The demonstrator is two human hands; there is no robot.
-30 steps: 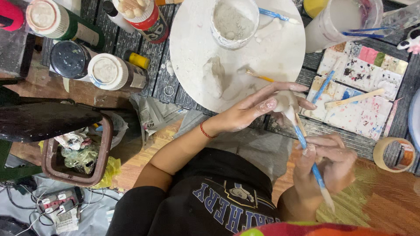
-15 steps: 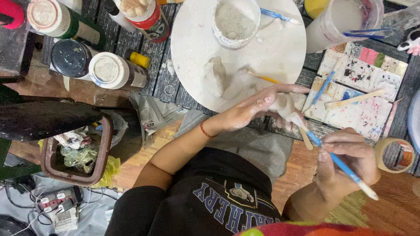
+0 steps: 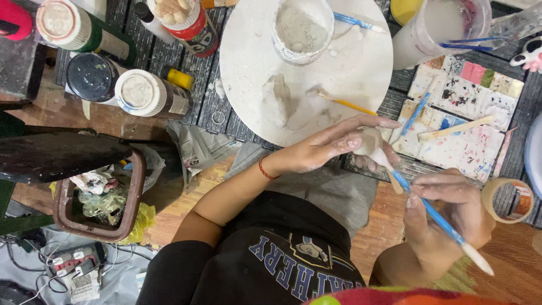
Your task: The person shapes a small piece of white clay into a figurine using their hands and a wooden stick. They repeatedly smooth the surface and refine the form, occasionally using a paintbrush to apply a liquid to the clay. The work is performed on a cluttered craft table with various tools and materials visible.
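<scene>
Far left, a brown bin (image 3: 99, 200) of scraps sits on the floor beside a dark stool (image 3: 56, 155). On the slatted table (image 3: 141, 62), capped paint jars (image 3: 138, 93) stand in a cluster, a small yellow tube (image 3: 179, 78) just beside them. Centre: a round white board (image 3: 254, 56) carries a plastic cup (image 3: 302, 25) of pale paste, a lump of clay (image 3: 276, 101) and a thin yellow-handled brush (image 3: 347, 104). My left hand (image 3: 324, 149) reaches across my lap, fingers closed round a small white clay figure (image 3: 372, 144), which hangs at the board's near edge, above the table rim. It looks light, chalky and damp; I judge it fragile and easy to dent, so best held by its thick body, not by thin parts. My right hand (image 3: 451, 209) pinches a blue-handled brush (image 3: 437, 217), the shaft slanting up to touch the figure's underside. Right of that: a stained white palette (image 3: 480, 113), a clear cup (image 3: 429, 34) of cloudy water holding brushes, and a roll of tape (image 3: 508, 200) near my right hand.
</scene>
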